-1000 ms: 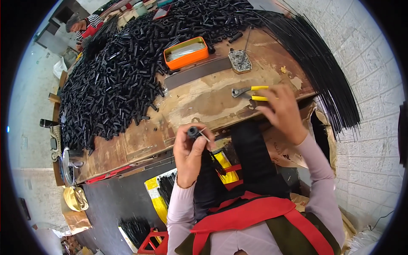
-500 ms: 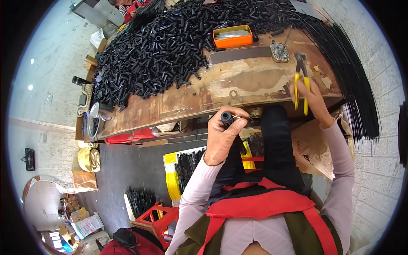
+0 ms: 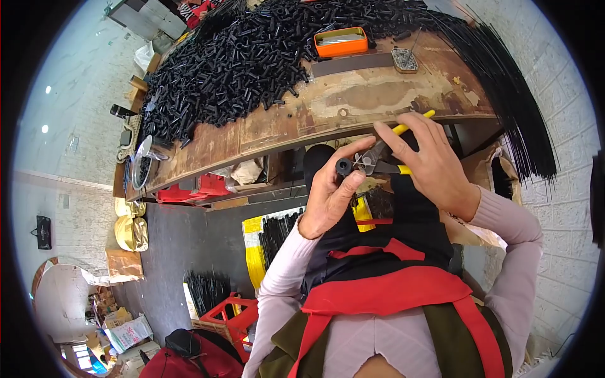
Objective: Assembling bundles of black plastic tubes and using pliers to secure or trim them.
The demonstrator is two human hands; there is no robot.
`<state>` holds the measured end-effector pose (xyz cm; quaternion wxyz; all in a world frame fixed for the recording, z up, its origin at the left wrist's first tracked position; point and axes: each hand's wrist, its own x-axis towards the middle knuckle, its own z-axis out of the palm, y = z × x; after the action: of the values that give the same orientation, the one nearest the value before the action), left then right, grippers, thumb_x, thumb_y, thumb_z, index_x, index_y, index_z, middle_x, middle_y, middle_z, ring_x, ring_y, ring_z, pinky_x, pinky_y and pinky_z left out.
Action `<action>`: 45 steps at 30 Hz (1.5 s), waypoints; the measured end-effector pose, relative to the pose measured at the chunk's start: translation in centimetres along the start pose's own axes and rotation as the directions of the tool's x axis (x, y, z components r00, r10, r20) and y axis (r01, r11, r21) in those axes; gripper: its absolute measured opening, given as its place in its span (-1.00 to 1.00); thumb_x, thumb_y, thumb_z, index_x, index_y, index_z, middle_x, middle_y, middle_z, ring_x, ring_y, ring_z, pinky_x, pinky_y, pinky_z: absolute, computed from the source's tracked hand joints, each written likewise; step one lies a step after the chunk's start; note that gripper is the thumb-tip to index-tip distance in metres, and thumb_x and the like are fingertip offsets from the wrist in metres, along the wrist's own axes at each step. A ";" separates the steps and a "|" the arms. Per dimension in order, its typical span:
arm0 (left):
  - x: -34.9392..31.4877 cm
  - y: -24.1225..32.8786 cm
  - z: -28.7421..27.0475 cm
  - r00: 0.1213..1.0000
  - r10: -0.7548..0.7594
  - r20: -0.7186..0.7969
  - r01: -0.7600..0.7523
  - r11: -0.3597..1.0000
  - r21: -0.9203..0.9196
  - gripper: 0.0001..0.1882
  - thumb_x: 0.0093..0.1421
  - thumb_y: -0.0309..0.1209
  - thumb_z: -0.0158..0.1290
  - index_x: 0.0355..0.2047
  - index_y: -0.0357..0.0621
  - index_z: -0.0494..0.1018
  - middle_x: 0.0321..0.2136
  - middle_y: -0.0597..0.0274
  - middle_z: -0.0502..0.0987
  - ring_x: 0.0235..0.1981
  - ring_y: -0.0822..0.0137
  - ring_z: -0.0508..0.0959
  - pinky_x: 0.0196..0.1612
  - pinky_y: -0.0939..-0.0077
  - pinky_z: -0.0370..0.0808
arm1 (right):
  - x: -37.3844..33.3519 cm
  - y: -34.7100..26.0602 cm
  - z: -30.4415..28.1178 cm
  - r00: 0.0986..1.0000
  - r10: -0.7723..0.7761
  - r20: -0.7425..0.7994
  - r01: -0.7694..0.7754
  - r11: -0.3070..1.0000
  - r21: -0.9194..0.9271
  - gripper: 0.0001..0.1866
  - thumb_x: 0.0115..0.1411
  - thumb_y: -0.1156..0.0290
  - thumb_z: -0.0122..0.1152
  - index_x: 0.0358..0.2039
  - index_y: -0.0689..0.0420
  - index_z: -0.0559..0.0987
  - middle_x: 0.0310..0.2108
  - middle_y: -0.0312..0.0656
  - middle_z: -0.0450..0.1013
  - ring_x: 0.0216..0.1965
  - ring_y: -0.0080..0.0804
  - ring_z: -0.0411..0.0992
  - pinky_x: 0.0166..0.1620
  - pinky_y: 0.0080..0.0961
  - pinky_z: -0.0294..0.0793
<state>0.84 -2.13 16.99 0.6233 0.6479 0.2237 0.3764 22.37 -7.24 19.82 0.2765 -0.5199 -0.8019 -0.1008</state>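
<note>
Above my lap, my left hand [image 3: 326, 203] is closed round a short black tube [image 3: 343, 167], its open round end facing up. A thin metal wire [image 3: 357, 159] sticks out at its side. My right hand [image 3: 435, 165] grips yellow-handled end cutters [image 3: 386, 167], the handles spread apart. Their metal jaws are right beside the tube at the wire; whether they bite on it I cannot tell. The lower part of the tube is hidden by my fingers.
A wooden workbench [image 3: 265, 135] bears a large heap of black tubes [image 3: 233, 75], an orange box [image 3: 340, 51] of thin wires and a small tray [image 3: 404, 61] of metal bits. Long black rods [image 3: 523, 113] hang over the right end. A red crate [image 3: 236, 324] stands lower left.
My right hand has brought the cutters down and left from over the bench to the tube. The left hand has shifted only slightly, still holding the tube.
</note>
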 end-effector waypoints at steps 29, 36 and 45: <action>-0.7 1.3 -2.3 0.984 -0.055 0.170 0.051 0.998 0.027 -0.31 0.16 -0.08 0.23 0.14 -0.33 0.36 -0.30 0.24 0.54 -0.32 0.51 0.47 -0.19 0.62 0.40 | 0.4 0.7 -5.2 0.878 -0.121 0.462 -0.118 0.882 0.456 -0.53 0.11 0.46 0.31 -0.01 0.26 0.36 -0.48 -0.11 0.47 -0.54 -0.21 0.51 -0.47 -0.41 0.47; 0.4 2.1 -1.3 0.979 -0.084 0.184 0.088 0.996 -0.017 -0.27 0.14 0.09 0.18 0.06 -0.32 0.41 -0.28 0.28 0.52 -0.33 0.51 0.46 -0.24 0.66 0.36 | -0.5 -0.5 -4.5 0.934 0.000 0.358 -0.185 0.857 0.480 -0.52 0.10 0.44 0.30 -0.01 0.27 0.34 -0.59 -0.15 0.39 -0.63 -0.26 0.42 -0.43 -0.35 0.47; 0.5 2.0 -1.5 0.988 0.008 0.157 -0.010 1.000 0.013 -0.22 0.16 0.18 0.10 0.07 -0.31 0.40 -0.38 0.36 0.42 -0.41 0.58 0.39 -0.35 0.71 0.30 | 0.5 0.3 -4.4 0.312 -0.343 0.886 -0.944 -0.006 0.330 -0.45 0.09 0.41 0.35 0.04 0.21 0.31 -0.52 -0.07 0.48 -0.52 -0.24 0.55 -0.48 -0.47 0.45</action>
<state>-0.36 -1.07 19.00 0.6329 0.6806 0.1737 0.3256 23.96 -8.73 23.74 0.0981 -0.3740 -0.4427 0.8090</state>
